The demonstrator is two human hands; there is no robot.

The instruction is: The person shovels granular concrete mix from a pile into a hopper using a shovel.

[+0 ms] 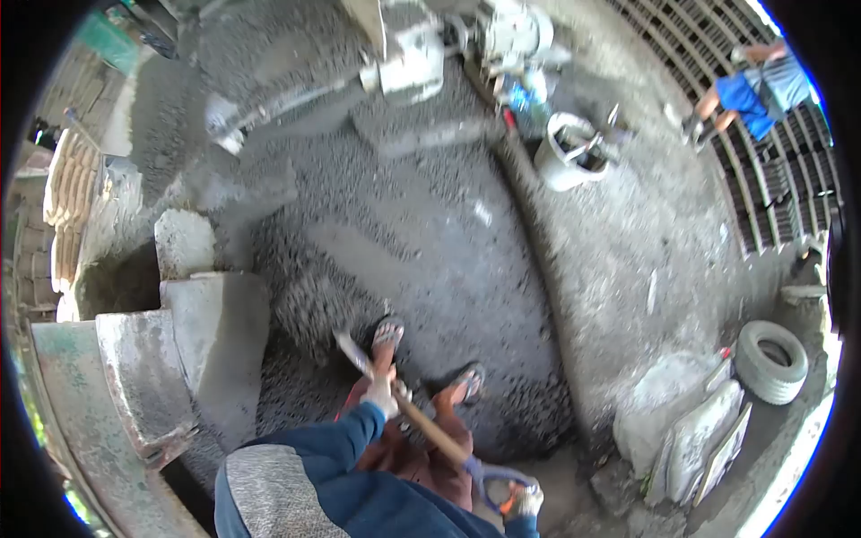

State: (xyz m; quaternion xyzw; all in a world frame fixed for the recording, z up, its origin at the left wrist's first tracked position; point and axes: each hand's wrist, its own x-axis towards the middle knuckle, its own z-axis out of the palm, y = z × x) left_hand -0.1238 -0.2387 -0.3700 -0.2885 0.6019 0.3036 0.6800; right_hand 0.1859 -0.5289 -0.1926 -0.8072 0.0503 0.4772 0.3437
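Observation:
I hold a shovel (434, 429) slanting across in front of my legs. My left hand (387, 393), in a pale glove, is closed round the lower shaft. My right hand (523, 499), also gloved, is closed on the blue-and-orange grip at the top end. The shovel's blade end points up and left into a dark heap of wet gravel mix (314, 309); the blade itself is covered or blurred there. My sandalled feet stand on the grey floor (448, 269) just right of the heap.
A white bucket (558, 175) with tools inside stands beyond the raised floor edge (529, 215). Machinery with a motor (516, 34) is at the top. Metal chute-like panels (215, 341) line the left. A tyre (771, 363) and slabs (686, 448) lie right. Another person (758, 90) is at upper right.

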